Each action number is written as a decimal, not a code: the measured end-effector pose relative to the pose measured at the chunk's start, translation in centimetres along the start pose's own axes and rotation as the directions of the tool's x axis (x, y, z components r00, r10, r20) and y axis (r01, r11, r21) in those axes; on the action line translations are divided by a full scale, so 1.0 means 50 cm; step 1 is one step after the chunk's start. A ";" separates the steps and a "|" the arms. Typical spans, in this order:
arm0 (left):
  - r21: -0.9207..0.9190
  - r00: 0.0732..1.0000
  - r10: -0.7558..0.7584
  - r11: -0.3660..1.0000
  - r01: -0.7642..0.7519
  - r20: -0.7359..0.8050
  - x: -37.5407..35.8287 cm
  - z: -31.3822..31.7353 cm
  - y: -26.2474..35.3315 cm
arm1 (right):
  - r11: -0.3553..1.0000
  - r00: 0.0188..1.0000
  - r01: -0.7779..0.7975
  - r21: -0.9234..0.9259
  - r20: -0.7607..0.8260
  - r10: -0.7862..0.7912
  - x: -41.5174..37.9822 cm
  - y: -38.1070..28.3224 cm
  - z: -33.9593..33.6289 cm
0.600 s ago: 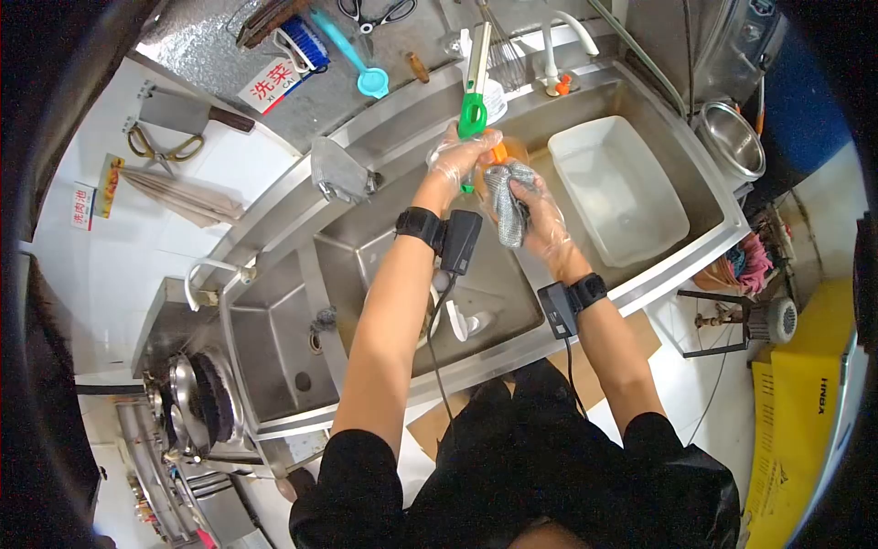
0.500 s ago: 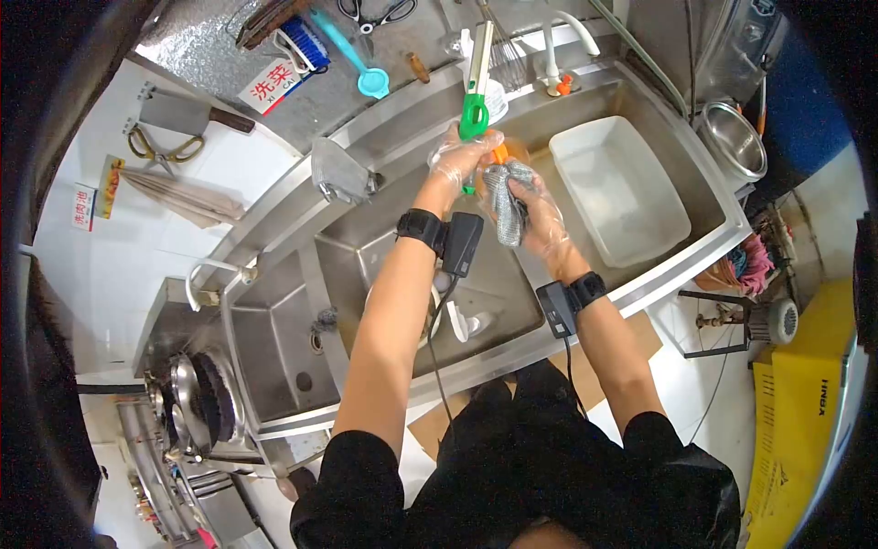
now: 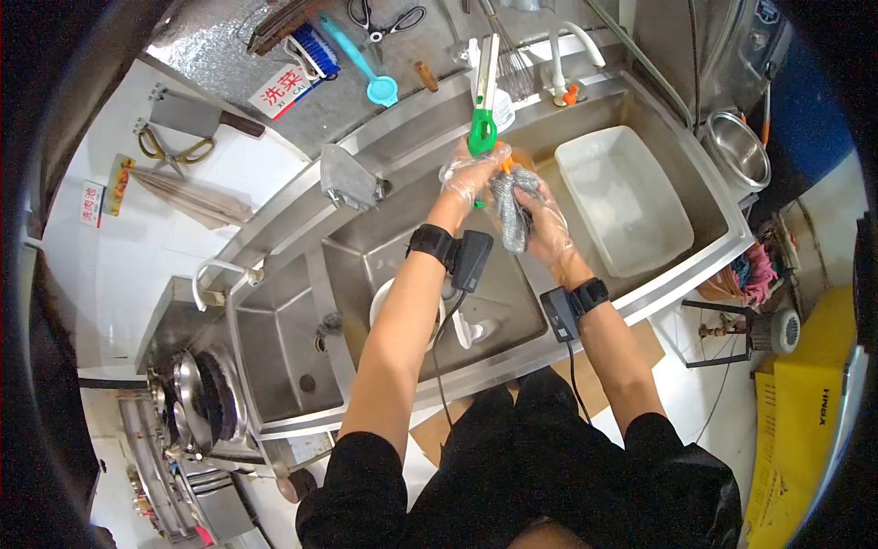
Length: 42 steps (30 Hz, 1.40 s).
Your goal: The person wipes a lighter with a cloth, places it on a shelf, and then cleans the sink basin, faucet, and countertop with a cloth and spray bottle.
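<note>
Above the middle sink basin, my left hand point(image 3: 471, 176), in a clear plastic glove, is closed round a green-handled kitchen tool point(image 3: 482, 131) whose long pale end points up and away. Beside it, my right hand point(image 3: 547, 220), also gloved, grips a grey mesh cloth point(image 3: 511, 206). The cloth touches a small orange part point(image 3: 507, 165) near my left fingers. What that part belongs to is partly hidden by the hands.
A translucent tub point(image 3: 625, 201) stands in the right basin, near a white faucet point(image 3: 556, 69). In the middle basin point(image 3: 494, 302) lie white items. A grey container point(image 3: 346, 178) sits on the sink's back edge. Scissors point(image 3: 380, 32) and a blue brush point(image 3: 315, 52) lie behind.
The whole view has shifted slightly, with the sink lower in the picture. Both hands keep their holds, and the grey cloth has bunched differently.
</note>
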<state>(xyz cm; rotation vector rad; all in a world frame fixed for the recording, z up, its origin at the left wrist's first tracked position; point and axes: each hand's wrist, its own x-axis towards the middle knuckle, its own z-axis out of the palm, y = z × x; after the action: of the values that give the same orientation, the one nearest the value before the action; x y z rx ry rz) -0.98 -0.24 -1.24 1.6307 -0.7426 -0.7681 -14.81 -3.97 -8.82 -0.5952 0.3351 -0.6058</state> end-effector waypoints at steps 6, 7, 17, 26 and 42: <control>0.172 0.965 0.062 0.985 -0.018 -0.256 -0.034 -0.016 -0.005 | 1.000 0.999 0.019 0.001 0.047 -0.019 -0.025 -0.018 0.007; 0.182 0.954 0.074 0.983 -0.021 -0.290 -0.045 -0.026 -0.007 | 1.000 0.998 0.014 0.006 0.068 -0.015 -0.029 -0.019 0.008; -0.244 0.996 -0.085 0.967 0.077 -0.019 -0.336 -0.119 0.014 | 0.999 0.993 0.010 0.046 0.115 -0.016 -0.113 -0.039 0.059; -0.008 0.981 -0.178 0.984 0.178 -0.072 -0.562 -0.223 0.065 | 0.292 0.787 0.550 -0.782 0.369 -0.495 -0.203 -0.052 0.222; -0.041 0.974 -0.182 0.983 0.178 -0.133 -0.720 -0.317 0.061 | -0.501 0.405 0.745 -0.440 0.895 -0.185 -0.245 0.055 0.396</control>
<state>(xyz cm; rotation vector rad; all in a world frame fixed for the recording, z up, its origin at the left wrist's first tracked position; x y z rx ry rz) -9.63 37.21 7.77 1.7225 -0.4889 -0.7825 -14.06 13.78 6.47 -2.6778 -0.1347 -1.2432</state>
